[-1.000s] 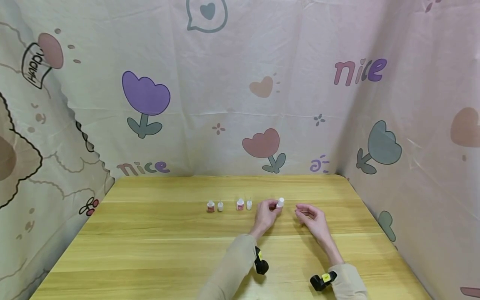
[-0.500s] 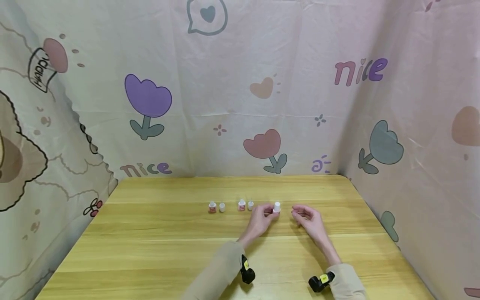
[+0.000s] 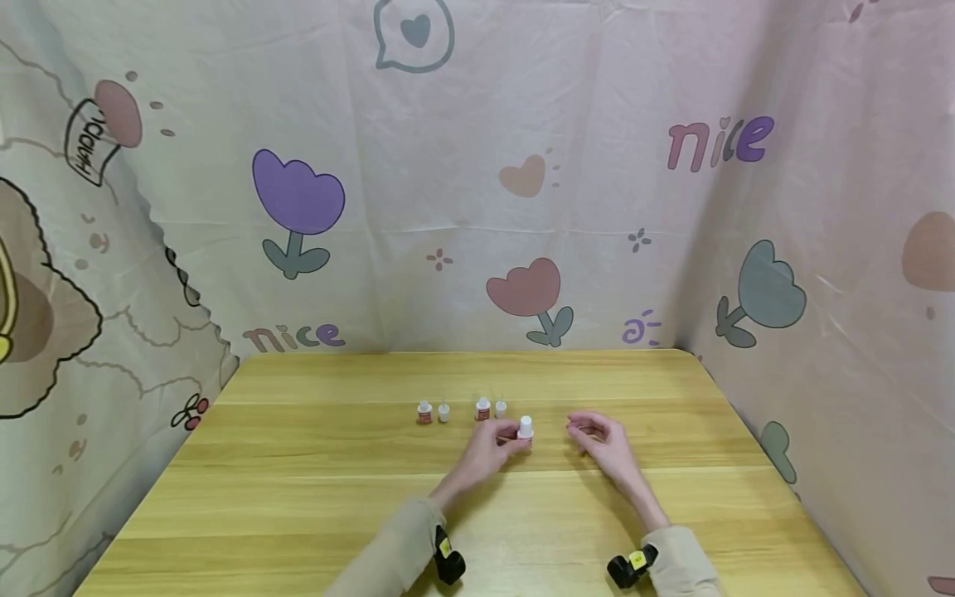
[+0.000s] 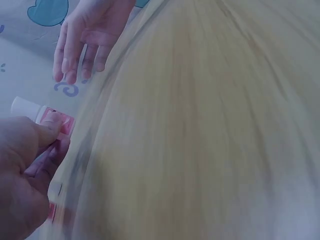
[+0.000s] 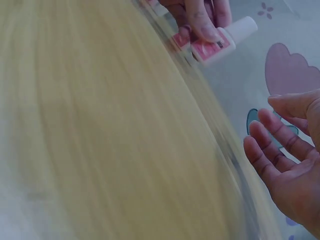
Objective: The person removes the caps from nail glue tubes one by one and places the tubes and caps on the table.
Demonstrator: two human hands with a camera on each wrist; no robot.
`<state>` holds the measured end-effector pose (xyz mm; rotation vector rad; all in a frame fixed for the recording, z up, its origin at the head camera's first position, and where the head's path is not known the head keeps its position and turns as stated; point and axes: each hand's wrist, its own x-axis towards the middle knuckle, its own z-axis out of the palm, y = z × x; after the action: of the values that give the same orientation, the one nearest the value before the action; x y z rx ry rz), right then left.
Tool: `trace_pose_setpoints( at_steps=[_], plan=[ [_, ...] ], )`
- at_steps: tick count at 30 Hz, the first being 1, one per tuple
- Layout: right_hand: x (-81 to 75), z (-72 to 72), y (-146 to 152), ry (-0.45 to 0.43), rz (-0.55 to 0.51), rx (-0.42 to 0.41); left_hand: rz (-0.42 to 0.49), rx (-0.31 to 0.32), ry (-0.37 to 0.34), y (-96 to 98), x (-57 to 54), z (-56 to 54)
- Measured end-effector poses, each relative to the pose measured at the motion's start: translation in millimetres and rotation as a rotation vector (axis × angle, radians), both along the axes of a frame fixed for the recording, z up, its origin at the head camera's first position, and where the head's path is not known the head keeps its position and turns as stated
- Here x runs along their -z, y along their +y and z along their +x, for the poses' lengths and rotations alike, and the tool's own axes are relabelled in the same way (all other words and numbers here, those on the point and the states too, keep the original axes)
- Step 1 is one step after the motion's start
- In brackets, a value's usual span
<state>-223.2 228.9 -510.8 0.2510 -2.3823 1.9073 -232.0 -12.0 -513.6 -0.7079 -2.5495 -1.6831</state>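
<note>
Between the thumb and fingers of my left hand (image 3: 488, 449) is a small white bottle (image 3: 525, 429) with a pink label and a tall white cap. In the right wrist view the pink label (image 5: 212, 50) faces the camera and the cap is on. The left wrist view shows my left thumb (image 4: 50, 125) pressing on the label. To the right of the bottle, my right hand (image 3: 608, 448) is apart from it, fingers loosely bent with nothing between them. The right wrist view shows that palm (image 5: 295, 185) bare.
Beyond my left hand stand an uncapped bottle (image 3: 483, 409) and its white cap (image 3: 501, 409), thin stem upward. Farther left are another uncapped bottle (image 3: 424, 412) and cap (image 3: 443, 412). The wooden table (image 3: 298, 481) meets a printed cloth (image 3: 418, 274) at its back edge.
My left hand has carried the bottle leftward and nearer to me, and the bottle now stands more upright. My right hand has drifted slightly left. The head view has shifted a little.
</note>
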Motion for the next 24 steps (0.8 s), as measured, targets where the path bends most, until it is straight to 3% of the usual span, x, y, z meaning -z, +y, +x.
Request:
trace_pose_setpoints(
  at_steps=[4, 11, 24],
  plan=[
    [-0.6, 0.4, -7.7, 0.013, 0.005, -0.022, -0.008, 0.02, 0.007, -18.7, 3.9, 1.8],
    [-3.8, 0.5, -23.8, -0.016, 0.004, -0.057, -0.038, -0.008, 0.04, -42.4, 7.0, 2.1],
    [-1.6, -1.2, -52.7, 0.028, -0.006, -0.151, -0.054, 0.013, 0.042, -48.9, 3.4, 7.6]
  ],
)
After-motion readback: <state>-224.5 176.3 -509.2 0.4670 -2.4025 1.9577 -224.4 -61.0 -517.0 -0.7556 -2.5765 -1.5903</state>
